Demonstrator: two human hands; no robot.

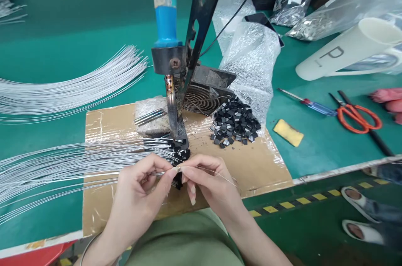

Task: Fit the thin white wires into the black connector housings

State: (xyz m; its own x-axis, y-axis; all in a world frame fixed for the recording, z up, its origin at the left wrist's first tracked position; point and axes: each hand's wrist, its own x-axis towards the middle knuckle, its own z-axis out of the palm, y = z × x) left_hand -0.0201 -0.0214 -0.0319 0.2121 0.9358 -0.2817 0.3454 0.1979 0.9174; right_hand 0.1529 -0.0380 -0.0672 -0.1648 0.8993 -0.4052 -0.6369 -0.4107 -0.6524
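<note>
My left hand (pixel 143 192) is closed in a pinch on a thin white wire (pixel 160 173). My right hand (pixel 210 178) meets it fingertip to fingertip, closed on a small piece at the wire's end that the fingers mostly hide. A fine bare strand, perhaps solder wire (pixel 221 175), curves out past my right hand. Just above the hands, the tip of a blue-handled soldering iron (pixel 171 111) points down from a black stand (pixel 201 10). Behind my fingers lies a bundle of white wires (pixel 94 159) with small black pieces (pixel 179 153) at their ends.
Cardboard (pixel 251 174) lies under the work. Around it are a pile of small black pieces (pixel 235 121), another wire bundle (pixel 78 90), a fan (pixel 204 96), bubble wrap (pixel 251 60), a yellow sponge (pixel 288 133), a screwdriver (pixel 314 104), orange-handled scissors (pixel 358 117) and a white mug (pixel 339 54).
</note>
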